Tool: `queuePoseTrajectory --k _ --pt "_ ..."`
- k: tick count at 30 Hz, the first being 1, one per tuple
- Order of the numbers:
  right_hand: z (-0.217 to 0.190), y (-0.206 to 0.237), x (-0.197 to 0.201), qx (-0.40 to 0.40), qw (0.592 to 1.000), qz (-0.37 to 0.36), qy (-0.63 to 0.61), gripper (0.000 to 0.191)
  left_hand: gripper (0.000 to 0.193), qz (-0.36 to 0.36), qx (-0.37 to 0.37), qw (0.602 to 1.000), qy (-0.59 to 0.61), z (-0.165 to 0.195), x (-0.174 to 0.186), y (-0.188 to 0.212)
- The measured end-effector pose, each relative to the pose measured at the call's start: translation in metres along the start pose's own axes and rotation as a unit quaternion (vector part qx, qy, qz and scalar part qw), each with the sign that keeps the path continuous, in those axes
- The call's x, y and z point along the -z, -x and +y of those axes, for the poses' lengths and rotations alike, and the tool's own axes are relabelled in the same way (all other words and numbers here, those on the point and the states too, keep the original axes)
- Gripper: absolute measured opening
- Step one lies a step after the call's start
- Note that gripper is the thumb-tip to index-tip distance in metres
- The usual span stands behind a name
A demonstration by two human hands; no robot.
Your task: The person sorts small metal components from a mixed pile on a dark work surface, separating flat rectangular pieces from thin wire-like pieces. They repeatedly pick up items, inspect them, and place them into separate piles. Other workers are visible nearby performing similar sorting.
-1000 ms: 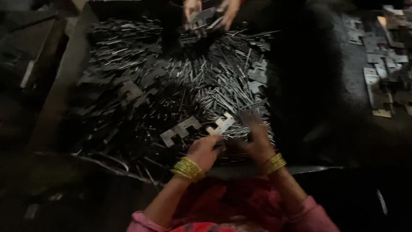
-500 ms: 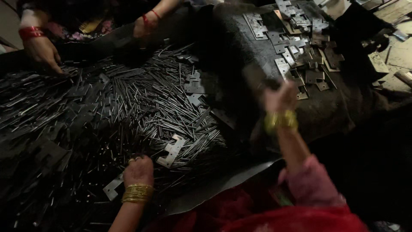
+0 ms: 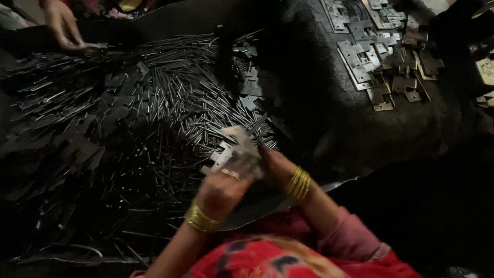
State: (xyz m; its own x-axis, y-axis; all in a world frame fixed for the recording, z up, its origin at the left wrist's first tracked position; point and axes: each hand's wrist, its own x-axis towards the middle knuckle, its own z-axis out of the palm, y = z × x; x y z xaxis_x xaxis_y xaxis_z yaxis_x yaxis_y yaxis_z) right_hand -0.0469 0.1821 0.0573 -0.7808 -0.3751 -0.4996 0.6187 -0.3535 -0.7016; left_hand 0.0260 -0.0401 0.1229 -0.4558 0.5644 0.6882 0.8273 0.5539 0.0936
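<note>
Left hand (image 3: 226, 186) and right hand (image 3: 271, 166) closed together on a notched metal hinge plate (image 3: 232, 149), just above the heap of thin metal pins (image 3: 170, 98), another person's hand (image 3: 63, 24) at the far edge.

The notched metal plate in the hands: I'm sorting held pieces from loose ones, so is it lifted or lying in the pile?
Lifted. The notched metal plate sits between the left hand and right hand, above the loose pins.

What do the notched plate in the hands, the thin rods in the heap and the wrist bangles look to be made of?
Notched plate: probably sheet metal, flat, pale grey, dull sheen.
Thin rods: likely steel wire pins, straight, dark with bright glints.
Bangles: gold-coloured metal by their yellow shine; whether solid or plated cannot be told.
</note>
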Motion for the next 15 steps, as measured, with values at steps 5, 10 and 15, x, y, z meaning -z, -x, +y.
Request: queuePoseTrajectory --k 5,10,15 --pt "0.009 -0.034 0.012 0.167 0.983 0.048 0.051 0.032 0.033 -0.061 0.060 0.996 -0.021 0.006 0.008 0.023" --pt "-0.015 -0.078 0.055 0.272 0.706 0.219 0.616 0.039 0.032 -0.033 0.330 0.943 -0.018 -0.011 0.037 0.056" --pt "0.002 -0.100 0.074 0.247 0.340 0.159 0.894 0.026 0.034 -0.050 0.424 0.903 0.044 -0.022 0.023 0.055"
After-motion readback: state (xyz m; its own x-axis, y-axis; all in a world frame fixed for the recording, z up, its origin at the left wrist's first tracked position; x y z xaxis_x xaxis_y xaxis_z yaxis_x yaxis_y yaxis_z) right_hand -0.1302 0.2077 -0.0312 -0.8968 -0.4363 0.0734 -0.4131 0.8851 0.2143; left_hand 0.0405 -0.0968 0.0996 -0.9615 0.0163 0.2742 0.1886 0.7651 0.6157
